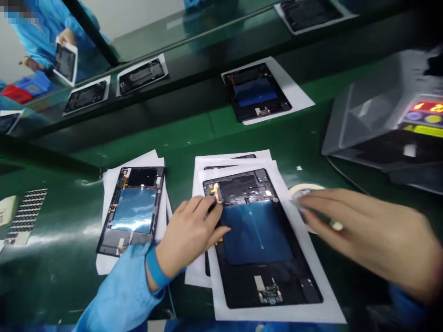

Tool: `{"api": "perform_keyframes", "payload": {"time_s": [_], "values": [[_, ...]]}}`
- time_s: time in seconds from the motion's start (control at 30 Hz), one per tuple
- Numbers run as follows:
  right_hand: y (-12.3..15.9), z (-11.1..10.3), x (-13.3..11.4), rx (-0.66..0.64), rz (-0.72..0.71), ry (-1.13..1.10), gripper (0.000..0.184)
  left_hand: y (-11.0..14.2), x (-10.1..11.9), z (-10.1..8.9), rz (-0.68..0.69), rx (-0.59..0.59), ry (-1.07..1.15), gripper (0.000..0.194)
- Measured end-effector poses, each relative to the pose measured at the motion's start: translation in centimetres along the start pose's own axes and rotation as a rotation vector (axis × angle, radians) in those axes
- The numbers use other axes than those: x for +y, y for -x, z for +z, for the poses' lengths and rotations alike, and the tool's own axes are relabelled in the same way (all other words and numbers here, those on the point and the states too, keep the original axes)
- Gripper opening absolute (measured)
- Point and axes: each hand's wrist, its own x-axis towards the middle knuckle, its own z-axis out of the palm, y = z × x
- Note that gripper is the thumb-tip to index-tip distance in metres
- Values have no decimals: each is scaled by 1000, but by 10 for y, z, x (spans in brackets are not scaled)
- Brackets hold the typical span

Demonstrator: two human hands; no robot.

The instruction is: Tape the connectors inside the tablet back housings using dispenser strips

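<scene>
An opened tablet (pixel 258 235) with a blue battery lies on white paper (pixel 311 263) in front of me. My left hand (pixel 194 235) rests on the tablet's upper left edge, fingers stretched flat beside an orange flex cable (pixel 216 191). My right hand (pixel 360 230) is blurred by motion at the tablet's right, above a roll of tape (pixel 304 190). Its fingers seem to pinch something pale and small that I cannot make out.
A second opened tablet (pixel 133 210) lies on paper to the left. Another (pixel 256 92) lies further back, and several more ride the conveyor (pixel 187 69) behind. A grey machine (pixel 391 120) with lit buttons stands at the right. A dotted sheet (pixel 26 214) lies far left. A co-worker's hand (pixel 65 37) holds a tablet at the top left.
</scene>
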Motion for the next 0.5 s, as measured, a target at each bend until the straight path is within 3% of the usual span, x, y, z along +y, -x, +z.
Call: {"api": "perform_keyframes", "payload": {"time_s": [0.07,0.2,0.3,0.5], "values": [[-40,22,-23,4,-172,-45,9,-6,-11,16,-55,4,-51,50],[-93,68,-44,60,-197,-113,12,-8,-12,39,-146,35,-32,58],[-99,86,-44,24,-223,-147,9,-5,-8,44,-169,55,4,53],[-91,87,-41,-42,-251,-167,8,-5,-7,45,-172,98,29,45]]}}
